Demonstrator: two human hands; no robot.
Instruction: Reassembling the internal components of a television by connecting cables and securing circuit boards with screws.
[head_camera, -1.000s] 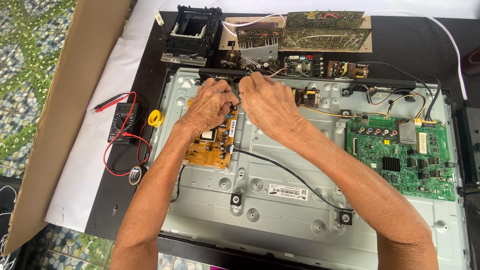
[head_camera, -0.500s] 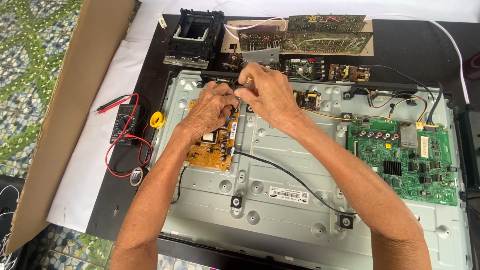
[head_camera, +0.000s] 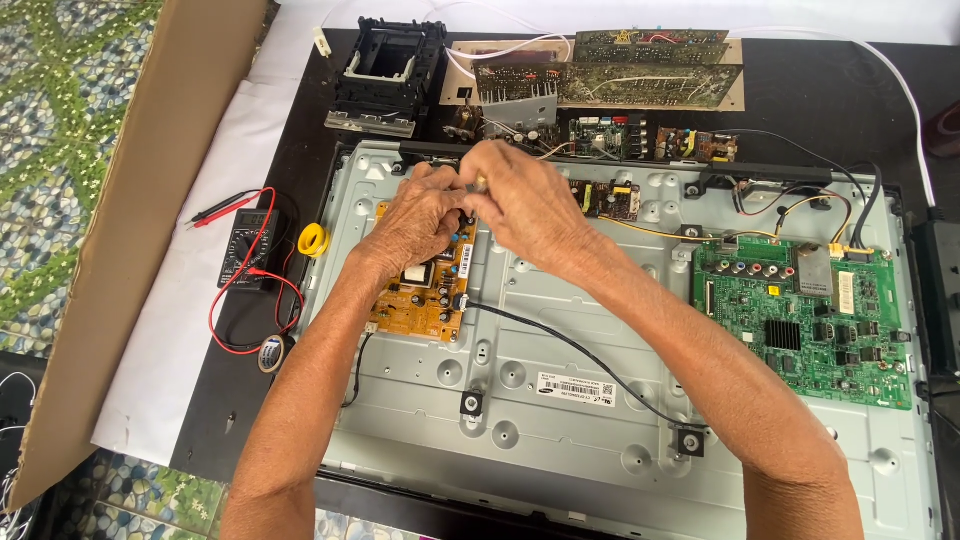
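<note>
— What are my hands doing from where you sit?

— I see my left hand (head_camera: 420, 215) and right hand (head_camera: 520, 205) pressed together over the top of the orange-yellow rectangular circuit board (head_camera: 425, 300). The fingers of both are curled in and pinching something small between them; I cannot tell what it is, as the knuckles hide it.

— Where does that board lie?

— It sits flat on the left part of the large grey pressed-metal back panel (head_camera: 560, 400) of an opened flat screen. A thin black cable (head_camera: 570, 350) runs from the board's lower right corner across the panel to a small black square mount (head_camera: 688, 440).

— And further out?

— On the panel's right is a green rectangular circuit board (head_camera: 800, 310). Left of the panel, on the black table top (head_camera: 820, 90), I see a black multimeter (head_camera: 245, 250) with red leads and a yellow tape roll (head_camera: 314, 240). Beyond the panel stands a black plastic frame (head_camera: 385, 70), and a brown cardboard sheet (head_camera: 140, 220) leans along the far left.
</note>
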